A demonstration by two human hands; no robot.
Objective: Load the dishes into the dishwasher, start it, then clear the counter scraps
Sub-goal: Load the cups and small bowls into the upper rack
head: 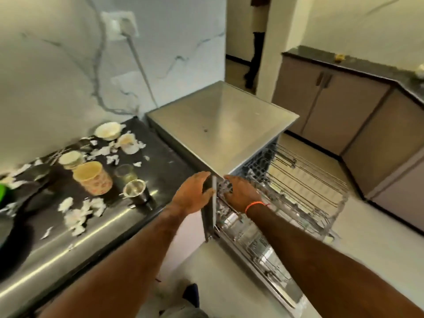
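The steel-topped dishwasher [218,125] stands open, its upper wire rack [302,182] pulled out and the door [263,260] folded down. My left hand [193,195] rests with spread fingers on the machine's front left corner. My right hand [241,193] curls around a blurred clear object, seemingly a glass [224,187], at the rack's near left end. On the dark counter [160,161] sit a cream bowl [107,130], a yellow patterned container [93,177], a drinking glass [124,173] and a steel tumbler [136,191]. White scraps [78,216] lie scattered among them.
A dark pan [13,226] and something green [3,189] sit at the counter's left end. Grey cabinets [332,106] line the right wall across a pale floor. A person stands in the doorway [254,53] behind the dishwasher. A cord runs down from a wall socket [119,25].
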